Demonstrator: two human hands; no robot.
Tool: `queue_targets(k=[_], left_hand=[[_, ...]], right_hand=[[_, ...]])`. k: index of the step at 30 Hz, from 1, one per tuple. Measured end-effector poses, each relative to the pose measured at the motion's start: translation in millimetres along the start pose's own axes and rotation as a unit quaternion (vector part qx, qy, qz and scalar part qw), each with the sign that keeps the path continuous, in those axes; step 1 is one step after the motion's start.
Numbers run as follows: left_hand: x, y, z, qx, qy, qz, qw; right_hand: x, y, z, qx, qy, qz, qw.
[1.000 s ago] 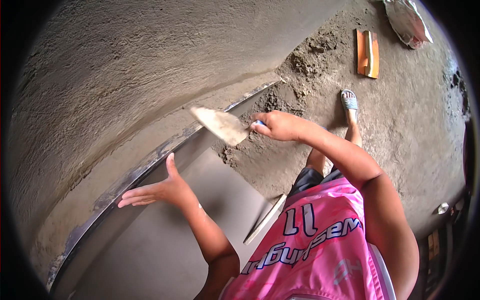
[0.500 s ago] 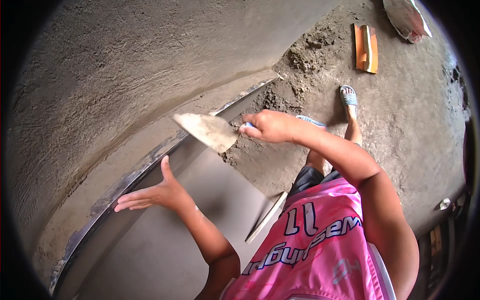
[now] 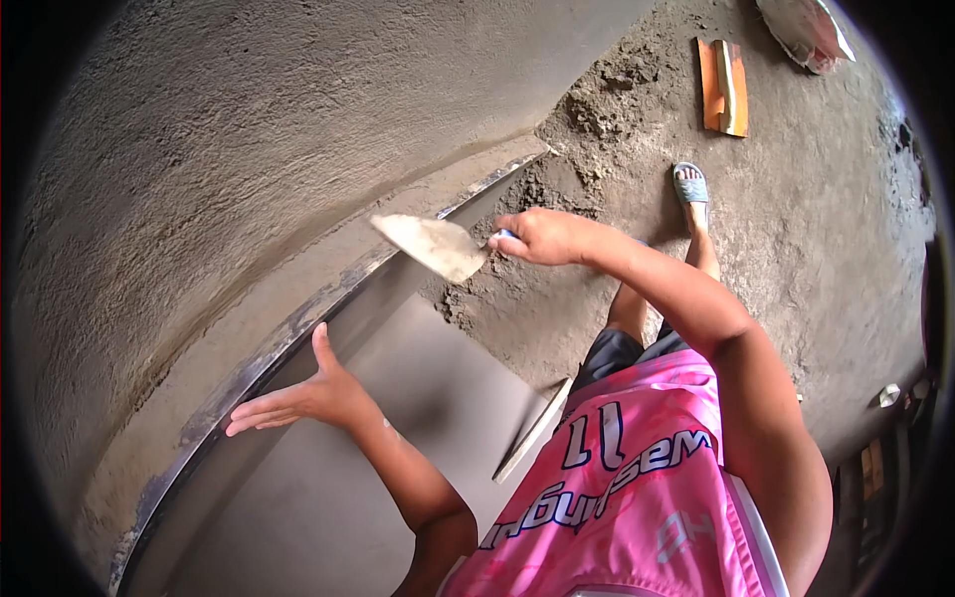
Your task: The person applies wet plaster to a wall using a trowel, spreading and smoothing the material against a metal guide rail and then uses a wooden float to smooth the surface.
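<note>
My right hand (image 3: 542, 237) is closed round the blue handle of a trowel (image 3: 435, 246), whose pale, mortar-smeared blade points left over the edge of a ledge. Along the foot of the wall runs this mortar-covered ledge (image 3: 328, 261), edged by a long dark straight strip (image 3: 264, 370). My left hand (image 3: 316, 393) is stretched out beside the strip, fingers straight and thumb raised, holding nothing. Its fingertips lie at or very near the strip; whether they touch it I cannot tell.
A rough plastered wall (image 3: 249, 119) rises on the left. Loose wet mortar (image 3: 607, 109) lies at its far corner. An orange float with a pale handle (image 3: 724, 90) and a whitish sack (image 3: 806, 35) rest on the floor. Below my arms is a smooth grey surface (image 3: 378, 428).
The trowel and my right hand have shifted slightly right and up in the picture. My left hand stays outstretched near the strip, and the view has moved a little.
</note>
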State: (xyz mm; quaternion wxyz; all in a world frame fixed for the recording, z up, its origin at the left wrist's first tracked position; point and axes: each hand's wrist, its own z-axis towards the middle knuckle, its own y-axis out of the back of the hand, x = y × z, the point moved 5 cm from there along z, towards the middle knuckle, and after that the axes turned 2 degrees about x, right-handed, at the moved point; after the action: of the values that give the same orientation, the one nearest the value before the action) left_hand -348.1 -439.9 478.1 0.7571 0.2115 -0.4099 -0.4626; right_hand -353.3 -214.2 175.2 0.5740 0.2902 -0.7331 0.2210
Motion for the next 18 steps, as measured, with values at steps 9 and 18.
queue_targets(k=[9, 18], left_hand=[[-2.0, 0.1, 2.8, -0.007, -0.013, 0.007, 1.000], [-5.1, 1.3, 0.8, -0.004, -0.022, -0.002, 1.000]], right_hand=[[-75.2, -12.8, 2.7, -0.036, -0.043, 0.045, 0.997], [-106.7, -11.8, 26.8, -0.040, -0.010, 0.004, 0.999]])
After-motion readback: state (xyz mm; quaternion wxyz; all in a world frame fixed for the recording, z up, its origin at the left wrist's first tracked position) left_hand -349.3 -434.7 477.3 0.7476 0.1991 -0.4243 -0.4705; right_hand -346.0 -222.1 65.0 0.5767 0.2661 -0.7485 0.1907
